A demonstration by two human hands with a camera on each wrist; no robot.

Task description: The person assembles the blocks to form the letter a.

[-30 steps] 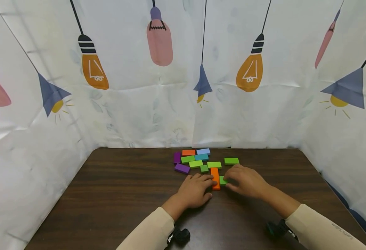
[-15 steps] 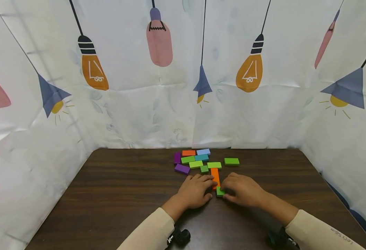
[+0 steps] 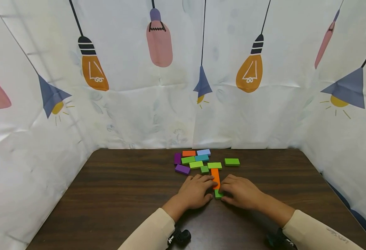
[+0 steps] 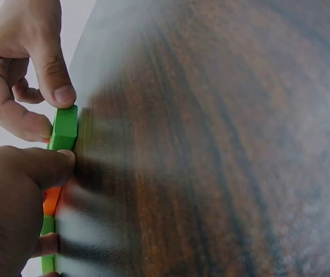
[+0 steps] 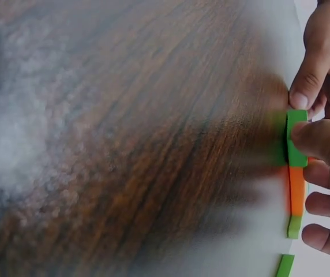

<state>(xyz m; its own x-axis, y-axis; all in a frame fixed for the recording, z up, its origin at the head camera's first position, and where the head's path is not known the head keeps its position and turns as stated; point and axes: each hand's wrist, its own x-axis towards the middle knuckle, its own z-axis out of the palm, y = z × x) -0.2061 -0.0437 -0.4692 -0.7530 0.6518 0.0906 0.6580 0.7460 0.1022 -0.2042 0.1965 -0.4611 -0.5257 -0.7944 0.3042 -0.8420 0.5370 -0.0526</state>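
Near the table's middle, an orange block [image 3: 215, 177] lies lengthwise, a yellow-green block [image 3: 214, 166] crossing its far end. A small green block [image 3: 218, 194] is at its near end. My right hand [image 3: 242, 191] holds this green block, its thumb against the near face in the right wrist view. My left hand [image 3: 193, 191] has its fingertips against the orange block's left side. In the left wrist view its thumb reaches the end of the green block [image 4: 66, 124]. The fingers hide part of both blocks.
Beyond the hands is a cluster of purple [image 3: 183, 169], blue [image 3: 202, 158], orange [image 3: 189, 153] and green blocks. A separate green block [image 3: 232, 162] lies to its right. A patterned white cloth [image 3: 132, 114] stands behind the brown table [image 3: 117, 198].
My right hand has drawn the green block from the orange block's right side toward me, then left to its near end. The left hand has stayed almost still.
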